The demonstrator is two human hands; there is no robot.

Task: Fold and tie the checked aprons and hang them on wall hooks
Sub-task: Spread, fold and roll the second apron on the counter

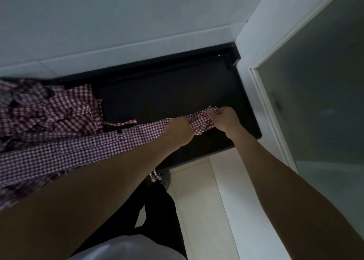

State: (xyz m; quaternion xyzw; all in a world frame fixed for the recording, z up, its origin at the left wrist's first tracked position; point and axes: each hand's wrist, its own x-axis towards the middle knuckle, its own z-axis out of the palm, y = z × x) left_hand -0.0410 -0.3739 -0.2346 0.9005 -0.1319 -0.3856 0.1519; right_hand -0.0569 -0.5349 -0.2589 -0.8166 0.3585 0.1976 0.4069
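Observation:
A red-and-white checked apron [82, 147], folded into a long narrow band, lies across the dark countertop [177, 94] from the lower left toward the right. My left hand [178, 130] grips the band near its right end. My right hand [224, 120] holds the bunched end of the same apron [201, 123], fingers curled round the fabric. A thin checked strap [120, 124] trails loose on the counter. A strap end [155, 176] dangles below the counter edge.
A heap of more checked aprons [45, 110] lies at the left of the counter. White tiled wall [137, 23] rises behind. A white-framed glass door [315, 102] stands at the right. Pale floor tiles [197, 200] and my dark trousers lie below.

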